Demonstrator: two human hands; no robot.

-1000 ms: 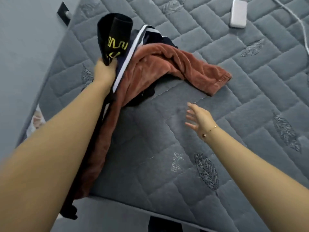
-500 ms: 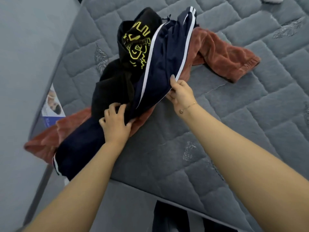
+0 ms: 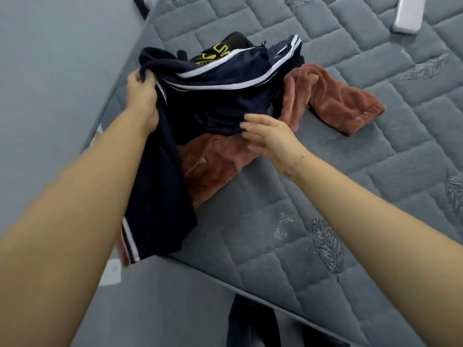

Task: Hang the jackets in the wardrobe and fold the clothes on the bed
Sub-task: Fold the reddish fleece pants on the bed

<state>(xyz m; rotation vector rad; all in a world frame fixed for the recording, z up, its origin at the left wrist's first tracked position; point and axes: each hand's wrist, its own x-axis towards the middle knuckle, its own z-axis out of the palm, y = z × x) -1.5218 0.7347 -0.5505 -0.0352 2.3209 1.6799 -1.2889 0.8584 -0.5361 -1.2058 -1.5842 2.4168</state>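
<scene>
A pile of clothes lies at the near left corner of the grey quilted bed point(image 3: 325, 186). On top is a navy garment with white stripes point(image 3: 215, 96); one end of it hangs over the bed's edge. My left hand point(image 3: 141, 92) grips a bunched part of this navy garment at its left side and holds it up. My right hand point(image 3: 268, 136) is beside the garment's lower edge with fingers spread, touching or nearly touching the cloth. Under it lies a rust-brown fleece garment point(image 3: 333, 98), and a black garment with yellow print point(image 3: 220, 50) peeks out behind.
A white flat device point(image 3: 408, 15) lies at the far right of the bed. A grey wall point(image 3: 50, 71) runs close along the bed's left side, with a dark fitting point(image 3: 141, 3) on it. Dark cloth point(image 3: 250, 324) shows below the bed's near edge.
My left hand has shifted up and left and now lifts the navy garment by a bunched part. My right hand has let go of the striped edge and opened. The navy garment has spread over the pile.
</scene>
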